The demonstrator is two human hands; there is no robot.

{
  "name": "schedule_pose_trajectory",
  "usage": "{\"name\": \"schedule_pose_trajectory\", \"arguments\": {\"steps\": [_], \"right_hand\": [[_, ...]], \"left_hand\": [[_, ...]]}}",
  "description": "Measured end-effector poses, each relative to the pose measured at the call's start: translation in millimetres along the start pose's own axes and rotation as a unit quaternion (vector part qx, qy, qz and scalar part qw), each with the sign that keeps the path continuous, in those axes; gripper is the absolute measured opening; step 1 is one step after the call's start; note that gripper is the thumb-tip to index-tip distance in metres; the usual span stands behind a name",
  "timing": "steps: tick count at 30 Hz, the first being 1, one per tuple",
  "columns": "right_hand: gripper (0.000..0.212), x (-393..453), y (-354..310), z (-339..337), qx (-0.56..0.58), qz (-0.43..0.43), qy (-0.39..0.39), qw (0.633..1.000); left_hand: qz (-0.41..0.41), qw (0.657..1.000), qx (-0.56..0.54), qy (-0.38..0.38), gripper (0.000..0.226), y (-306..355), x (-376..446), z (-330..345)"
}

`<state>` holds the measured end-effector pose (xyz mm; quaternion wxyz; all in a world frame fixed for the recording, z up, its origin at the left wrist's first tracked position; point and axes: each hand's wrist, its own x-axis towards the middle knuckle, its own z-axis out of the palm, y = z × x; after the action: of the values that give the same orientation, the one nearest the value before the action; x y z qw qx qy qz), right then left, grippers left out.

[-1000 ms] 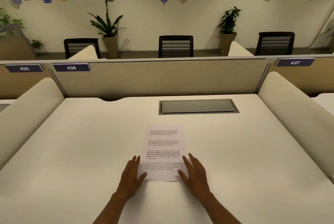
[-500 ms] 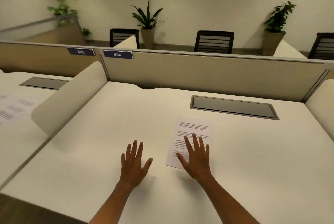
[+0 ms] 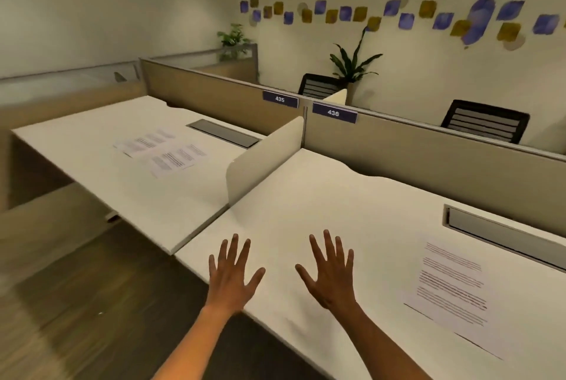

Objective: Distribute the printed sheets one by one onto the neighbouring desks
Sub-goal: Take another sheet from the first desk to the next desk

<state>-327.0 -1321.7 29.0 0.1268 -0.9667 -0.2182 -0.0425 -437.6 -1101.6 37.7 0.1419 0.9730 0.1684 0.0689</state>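
Note:
One printed sheet (image 3: 453,290) lies flat on the white desk labelled 436 (image 3: 337,196), at the right. My right hand (image 3: 332,272) hovers over that desk to the left of the sheet, fingers spread, holding nothing. My left hand (image 3: 234,271) is spread over the desk's left front corner, also holding nothing. On the neighbouring desk labelled 435 (image 3: 92,153), to the left, lie more printed sheets (image 3: 160,150), overlapping one another.
A low cream divider (image 3: 263,162) separates the two desks. Tan partition panels (image 3: 428,159) run along their far edges, with black chairs (image 3: 487,120) and potted plants (image 3: 352,61) behind. Each desk has a grey cable hatch (image 3: 223,133). Wooden floor (image 3: 76,303) lies at the lower left.
Both hands have come off the sheet on desk 436 and shifted left of it. The view has swung left, bringing desk 435 and its sheets into sight.

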Motion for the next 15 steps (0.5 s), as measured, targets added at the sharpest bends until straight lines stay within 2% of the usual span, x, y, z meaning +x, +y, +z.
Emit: {"name": "schedule_pose_trajectory", "arguments": {"steps": [8, 15], "right_hand": [[0.083, 17.3, -203.4, 38.1, 0.017, -0.093, -0.016, 0.995], [0.082, 43.2, -336.6, 61.3, 0.034, -0.18, -0.033, 0.983]], "left_hand": [[-0.094, 0.994, 0.007, 0.049, 0.08, -187.9, -45.5, -70.3], [-0.178, 0.981, 0.001, 0.079, 0.079, -297.8, -65.6, -106.3]]}}
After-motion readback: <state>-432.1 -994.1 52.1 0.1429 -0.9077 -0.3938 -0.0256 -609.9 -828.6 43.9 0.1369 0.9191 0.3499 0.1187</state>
